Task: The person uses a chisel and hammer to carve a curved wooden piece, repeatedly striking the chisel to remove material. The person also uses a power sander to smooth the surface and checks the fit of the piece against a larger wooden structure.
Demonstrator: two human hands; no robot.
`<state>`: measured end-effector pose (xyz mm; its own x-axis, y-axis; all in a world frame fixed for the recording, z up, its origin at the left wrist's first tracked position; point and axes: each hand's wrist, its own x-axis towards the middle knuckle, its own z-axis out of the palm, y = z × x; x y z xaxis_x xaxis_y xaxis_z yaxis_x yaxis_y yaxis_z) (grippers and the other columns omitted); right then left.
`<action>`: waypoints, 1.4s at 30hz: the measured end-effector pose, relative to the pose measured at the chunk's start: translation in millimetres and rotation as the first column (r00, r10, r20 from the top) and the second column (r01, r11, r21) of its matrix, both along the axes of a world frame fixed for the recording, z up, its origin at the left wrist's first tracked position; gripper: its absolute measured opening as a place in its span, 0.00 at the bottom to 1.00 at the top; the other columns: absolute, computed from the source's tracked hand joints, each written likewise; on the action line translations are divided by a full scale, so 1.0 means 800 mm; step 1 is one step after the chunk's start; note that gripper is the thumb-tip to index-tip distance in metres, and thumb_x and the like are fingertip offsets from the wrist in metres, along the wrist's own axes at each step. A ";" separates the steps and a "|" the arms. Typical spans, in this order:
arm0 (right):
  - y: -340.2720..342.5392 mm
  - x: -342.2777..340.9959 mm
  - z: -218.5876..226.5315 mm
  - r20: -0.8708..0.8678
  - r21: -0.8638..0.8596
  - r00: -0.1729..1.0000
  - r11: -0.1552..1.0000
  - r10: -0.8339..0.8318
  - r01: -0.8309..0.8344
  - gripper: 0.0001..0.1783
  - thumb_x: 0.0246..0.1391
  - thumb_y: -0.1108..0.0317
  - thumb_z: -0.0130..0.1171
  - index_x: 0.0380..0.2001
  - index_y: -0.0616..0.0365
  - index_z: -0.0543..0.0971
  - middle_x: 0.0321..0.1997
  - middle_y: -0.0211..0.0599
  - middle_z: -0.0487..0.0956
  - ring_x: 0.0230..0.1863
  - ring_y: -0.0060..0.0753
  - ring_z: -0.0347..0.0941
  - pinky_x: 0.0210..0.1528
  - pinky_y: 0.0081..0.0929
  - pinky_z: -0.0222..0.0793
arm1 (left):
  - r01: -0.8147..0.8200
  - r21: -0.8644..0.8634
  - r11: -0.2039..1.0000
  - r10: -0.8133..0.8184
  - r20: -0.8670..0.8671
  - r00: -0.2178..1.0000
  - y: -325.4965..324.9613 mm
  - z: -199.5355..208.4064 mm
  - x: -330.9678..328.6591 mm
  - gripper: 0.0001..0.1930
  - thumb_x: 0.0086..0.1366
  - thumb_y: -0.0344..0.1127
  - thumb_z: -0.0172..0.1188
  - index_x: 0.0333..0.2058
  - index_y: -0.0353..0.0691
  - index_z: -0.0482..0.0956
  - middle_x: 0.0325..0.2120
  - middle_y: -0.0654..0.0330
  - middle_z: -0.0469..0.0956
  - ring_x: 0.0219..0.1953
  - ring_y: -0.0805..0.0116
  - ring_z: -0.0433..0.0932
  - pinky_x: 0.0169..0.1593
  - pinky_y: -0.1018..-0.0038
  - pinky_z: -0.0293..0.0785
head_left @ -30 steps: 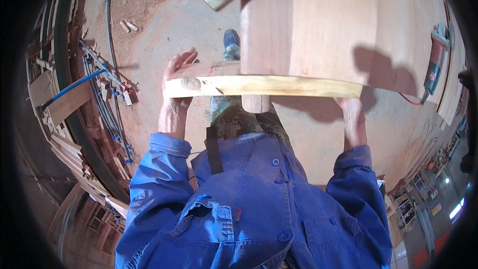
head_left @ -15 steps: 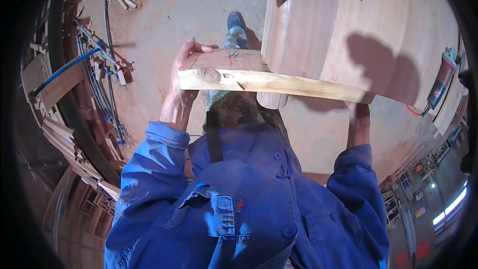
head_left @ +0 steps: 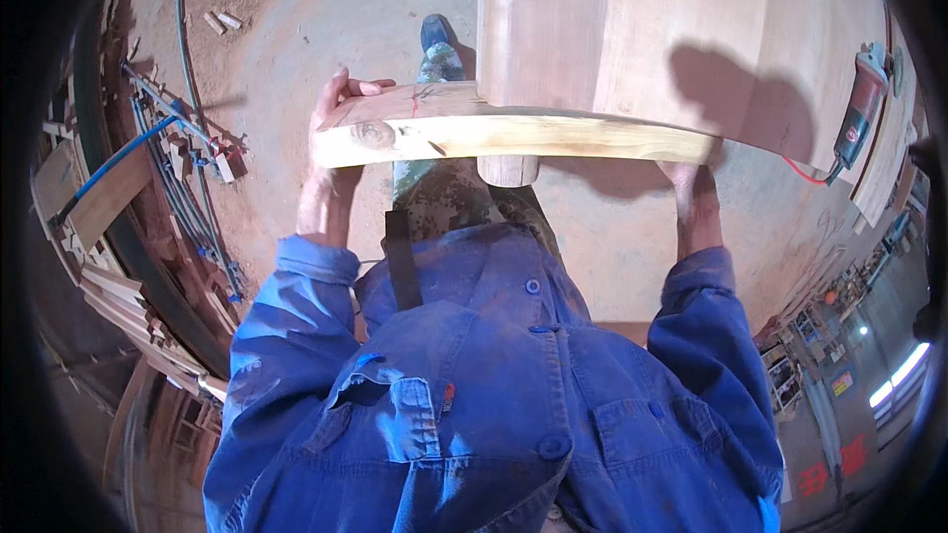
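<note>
A long, slightly curved wooden board (head_left: 553,138) with a pale, knotted edge and red and dark marks on its upper face lies across in front of me. Its left end is in my left hand (head_left: 329,118), the thumb side over the top face and the palm against the end. My right hand (head_left: 688,183) holds the right end from below, its fingers mostly hidden by the board. Just beyond the board, and partly covered by it, is a broad wooden panel (head_left: 632,30). A rounded wooden piece (head_left: 509,171) sticks out below the board's middle.
A red and grey angle grinder (head_left: 862,104) with a red cord rests at the panel's right. Blue hoses or cables (head_left: 188,59) and wood scraps lie on the floor at left, near stacked boards (head_left: 118,286). My shoe (head_left: 434,32) shows beyond the board.
The whole view has shifted, so the panel and grinder sit further left and up. Both hands keep their hold on the board, which now looks more level, its right end higher than before.
</note>
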<state>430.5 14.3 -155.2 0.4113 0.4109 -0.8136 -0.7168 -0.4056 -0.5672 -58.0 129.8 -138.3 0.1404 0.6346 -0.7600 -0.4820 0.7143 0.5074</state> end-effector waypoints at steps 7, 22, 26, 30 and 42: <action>-0.029 -0.020 0.020 -0.002 0.048 0.999 0.998 0.035 -0.035 0.26 0.68 0.50 0.42 0.59 0.56 0.67 0.62 0.45 0.70 0.63 0.46 0.67 0.65 0.49 0.65 | -0.021 0.057 0.998 0.014 0.119 0.993 -0.011 -0.016 -0.012 0.20 0.72 0.46 0.46 0.33 0.35 0.78 0.43 0.42 0.79 0.47 0.49 0.78 0.56 0.57 0.73; 0.038 -0.055 0.005 -0.189 0.074 0.965 0.978 -0.179 0.196 0.25 0.65 0.51 0.47 0.55 0.60 0.70 0.56 0.48 0.75 0.58 0.51 0.71 0.60 0.64 0.64 | 0.056 0.195 0.979 -0.113 0.295 0.949 -0.004 -0.046 -0.033 0.21 0.71 0.47 0.47 0.32 0.36 0.82 0.43 0.48 0.82 0.54 0.54 0.76 0.62 0.58 0.68; 0.038 -0.058 0.021 -0.138 0.088 0.989 0.995 0.057 -0.045 0.26 0.66 0.50 0.43 0.55 0.60 0.70 0.61 0.47 0.71 0.61 0.53 0.68 0.64 0.66 0.60 | -0.001 0.106 0.994 -0.022 0.216 0.976 -0.008 -0.043 -0.030 0.21 0.71 0.47 0.47 0.35 0.36 0.82 0.44 0.49 0.82 0.53 0.56 0.77 0.59 0.60 0.72; 0.036 -0.060 0.026 -0.066 0.121 0.993 0.988 0.100 -0.092 0.28 0.67 0.49 0.42 0.59 0.60 0.67 0.64 0.48 0.68 0.63 0.53 0.65 0.63 0.67 0.61 | -0.083 0.122 0.989 0.049 0.262 0.964 -0.016 -0.051 -0.028 0.19 0.71 0.49 0.48 0.36 0.40 0.80 0.38 0.53 0.83 0.40 0.58 0.82 0.50 0.59 0.78; -0.029 0.007 -0.061 -0.365 0.400 0.921 0.916 0.134 0.025 0.20 0.64 0.54 0.49 0.49 0.58 0.74 0.50 0.38 0.78 0.51 0.37 0.75 0.55 0.40 0.74 | -0.110 0.137 0.984 0.086 0.169 0.982 -0.025 -0.040 -0.004 0.24 0.72 0.47 0.46 0.24 0.39 0.80 0.32 0.52 0.82 0.42 0.51 0.80 0.56 0.55 0.71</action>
<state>435.9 -9.0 -203.9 0.0736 0.7392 -0.6694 -0.8906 -0.2533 -0.3777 -61.2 109.8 -170.6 0.1852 0.7536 -0.6307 -0.6304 0.5835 0.5120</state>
